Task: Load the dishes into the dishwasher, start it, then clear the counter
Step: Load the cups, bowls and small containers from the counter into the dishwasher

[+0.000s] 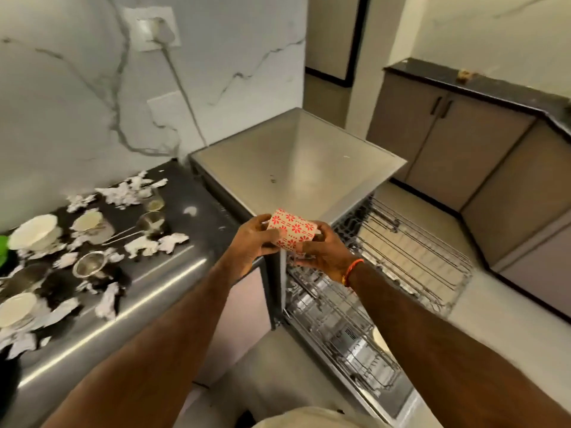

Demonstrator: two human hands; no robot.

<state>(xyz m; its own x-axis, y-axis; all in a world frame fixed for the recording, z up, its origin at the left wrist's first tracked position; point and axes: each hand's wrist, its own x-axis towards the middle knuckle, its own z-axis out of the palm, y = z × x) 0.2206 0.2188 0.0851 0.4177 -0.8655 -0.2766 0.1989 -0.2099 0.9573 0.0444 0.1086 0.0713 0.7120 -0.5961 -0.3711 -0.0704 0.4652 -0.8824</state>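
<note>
1. A red-and-cream patterned mug [292,231] is held up in front of the chest, over the corner where the counter [173,273] meets the dishwasher [296,156].
2. It is gripped from both sides: the left hand [251,242] is curled round its left end, and the right hand [324,256] is wrapped under and round its right end. Fingers on both hands are bent and clamped on the mug; none are spread free.
3. The mug is tipped over, its long axis running roughly left to right between the two palms, not upright.
4. The key relation: the pulled-out upper rack [411,242] lies to the right of the mug and below it, and the lower rack [340,329] is further down, nearer the body. The right hand is judged the nearer one to both.
5. Both racks are seen largely bare, so loading is judged barely begun.
6. Well apart to the left, white bowls [34,231], a small metal strainer [89,265] and crumpled paper scraps [148,245] are spread over the counter, waiting.
7. The next move likely calls for a swing rightward and down, the mug turned mouth-down onto the rack.
</note>
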